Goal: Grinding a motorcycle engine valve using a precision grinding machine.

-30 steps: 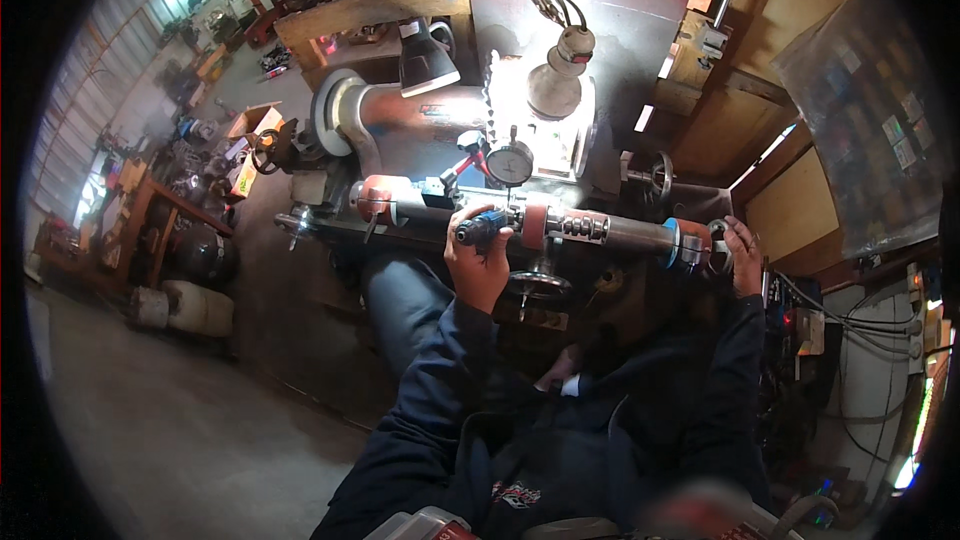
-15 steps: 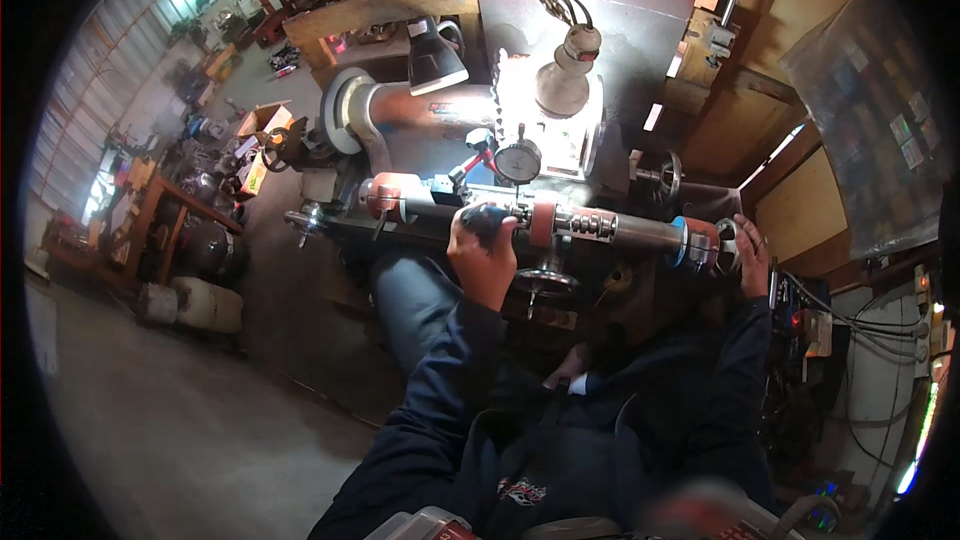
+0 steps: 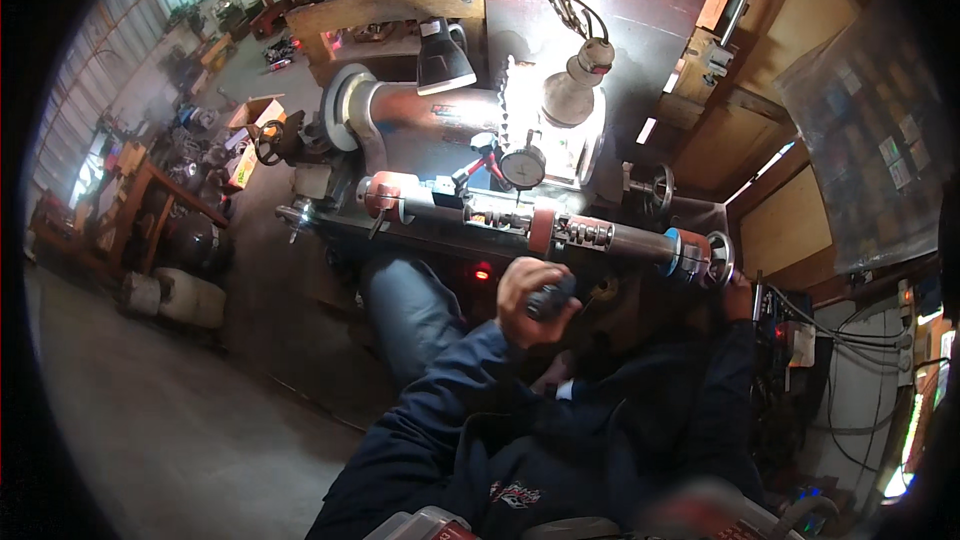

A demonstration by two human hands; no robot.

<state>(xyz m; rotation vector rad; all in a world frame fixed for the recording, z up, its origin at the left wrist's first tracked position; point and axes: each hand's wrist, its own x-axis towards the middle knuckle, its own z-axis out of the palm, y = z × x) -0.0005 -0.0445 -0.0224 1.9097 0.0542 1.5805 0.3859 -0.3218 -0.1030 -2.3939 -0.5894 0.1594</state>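
Observation:
A long steel shaft (image 3: 600, 236) with orange collars and a blue ring lies across a machine in front of me. My left hand (image 3: 530, 295) is closed around a dark handle (image 3: 552, 298) just below the shaft's middle. My right hand (image 3: 738, 296) rests at the shaft's right end, against the lower edge of a small handwheel (image 3: 716, 258); its fingers are mostly hidden. A dial gauge (image 3: 522, 168) stands above the shaft, its stem pointing down at it. My dark blue sleeves come up from the lower edge.
A lit work lamp (image 3: 575, 90) on a bent arm shines on the machine. Behind it lies a thick grey pipe (image 3: 400, 105) with a flange. Cables and a control box (image 3: 785, 325) hang at the right. Machinery and clutter (image 3: 160, 210) stand on the concrete floor at left.
My left hand has come off the shaft and dropped down toward me, now gripping the dark handle. My right hand stays at the handwheel end. The view has shifted slightly.

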